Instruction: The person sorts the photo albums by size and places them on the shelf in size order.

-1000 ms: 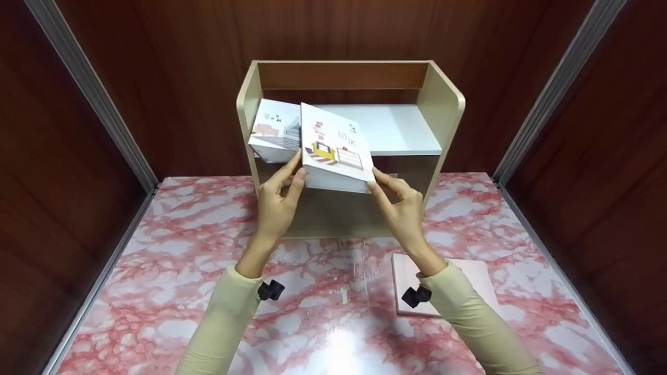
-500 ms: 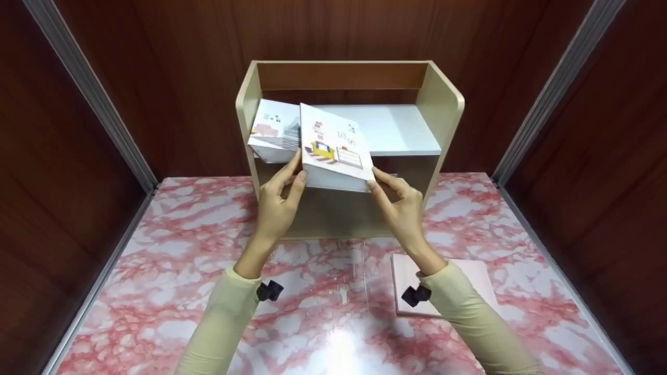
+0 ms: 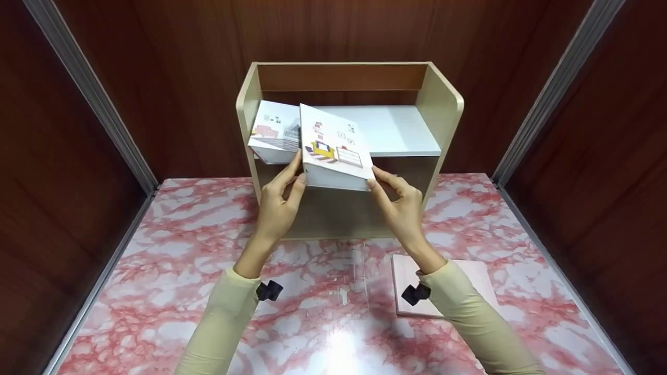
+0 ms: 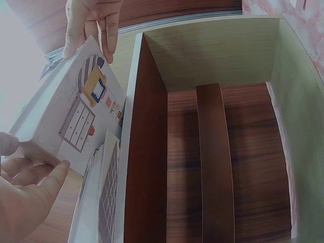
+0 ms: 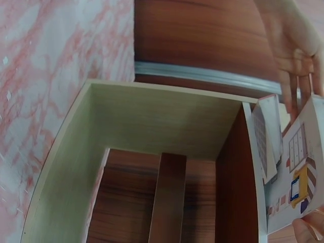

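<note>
A thick white book (image 3: 338, 140) with a yellow and purple drawing on its cover is held at an angle over the front of a small shelf's white upper board (image 3: 401, 127). My left hand (image 3: 276, 203) pinches its near left corner between thumb and fingers. At the near right corner, my right hand (image 3: 404, 205) pinches it the same way. Just left of it a second white book (image 3: 276, 122) leans on the upper board against the side panel. Whether the held book rests on the board is hidden. The left wrist view shows the held book (image 4: 109, 86) beside the second book (image 4: 104, 177).
The shelf's side panels (image 3: 443, 109) rise on both sides of the upper board, with an open compartment (image 3: 338, 216) below. A pale pink flat book or board (image 3: 469, 281) lies on the marbled table (image 3: 182, 250), partly under the right forearm. Dark wood walls (image 3: 68, 172) surround the table.
</note>
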{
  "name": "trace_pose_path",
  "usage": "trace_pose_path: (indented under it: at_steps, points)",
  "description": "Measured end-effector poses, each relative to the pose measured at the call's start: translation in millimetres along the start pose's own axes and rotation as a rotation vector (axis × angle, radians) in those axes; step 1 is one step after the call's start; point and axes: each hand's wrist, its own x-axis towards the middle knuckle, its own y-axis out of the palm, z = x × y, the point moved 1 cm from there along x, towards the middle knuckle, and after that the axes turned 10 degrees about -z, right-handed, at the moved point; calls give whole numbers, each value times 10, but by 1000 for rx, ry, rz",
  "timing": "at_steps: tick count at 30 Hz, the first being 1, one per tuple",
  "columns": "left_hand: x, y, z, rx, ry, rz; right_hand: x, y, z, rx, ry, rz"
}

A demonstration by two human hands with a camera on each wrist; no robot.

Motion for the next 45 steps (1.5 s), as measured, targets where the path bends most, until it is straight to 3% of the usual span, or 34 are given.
trace_pose_path:
  at_steps: [15, 23, 32, 45]
  points:
    - [-2, 14, 20, 7, 31, 21, 1, 1, -71, 78, 46, 18]
    - [12, 0, -319, 15, 5, 16, -10, -3, -98, 131, 45, 30]
    - [22, 6, -323, 23, 5, -8, -8, 2, -124, 185, 15, 34]
    - [40, -4, -318, 59, -2, -18, 8, 24, -103, 147, -16, 21]
